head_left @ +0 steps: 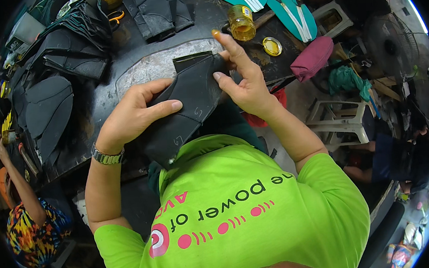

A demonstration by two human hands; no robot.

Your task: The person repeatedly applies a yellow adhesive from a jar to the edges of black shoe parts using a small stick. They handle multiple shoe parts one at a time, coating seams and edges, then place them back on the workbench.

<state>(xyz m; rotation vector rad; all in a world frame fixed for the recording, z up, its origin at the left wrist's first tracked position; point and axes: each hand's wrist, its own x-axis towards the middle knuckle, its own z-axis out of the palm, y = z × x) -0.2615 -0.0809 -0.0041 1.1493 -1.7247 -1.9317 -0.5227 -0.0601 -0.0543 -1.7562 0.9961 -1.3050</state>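
A black leather-like shoe upper point(184, 101), with stitched seams and pale pencil marks, is held in front of my chest at the table's near edge. My left hand point(139, 109) grips its left side, thumb lying on top and fingers partly hidden behind. On the other side, my right hand point(240, 76) pinches the upper's right edge near the opening, thumb in front. The right index finger points up and away, its tip coated in yellow-brown glue. Beyond that hand lies an open glass jar of amber glue point(241, 25), its gold lid point(272, 46) apart from it.
Stacked black uppers point(77, 49) fill the table's left, with another pair point(157, 12) at the back. Green sole-shaped pieces with white strips point(291, 14) lie back right. A maroon pouch point(312, 59) and plastic stool point(339, 119) are rightward. A co-worker's arm point(22, 184) reaches in at left.
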